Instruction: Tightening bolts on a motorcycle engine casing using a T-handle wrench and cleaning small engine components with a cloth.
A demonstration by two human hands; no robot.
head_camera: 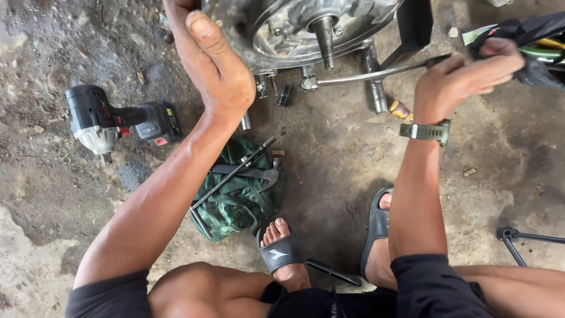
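My left hand [210, 59] presses flat against the left side of a metal engine casing [288, 29] that has a threaded shaft [325, 35] sticking out of it. My right hand [465, 76] is closed around the end of a long metal wrench handle [376, 73], which runs left to a fitting under the casing. A green watch [425, 131] sits on that wrist.
A cordless impact wrench [112, 121] lies on the dirty concrete at left. A green cloth [238, 194] carries a hammer [253, 172] and a T-handle wrench [226, 182]. Black sandals [281, 250] cover my feet. A dark tool [521, 238] lies at right.
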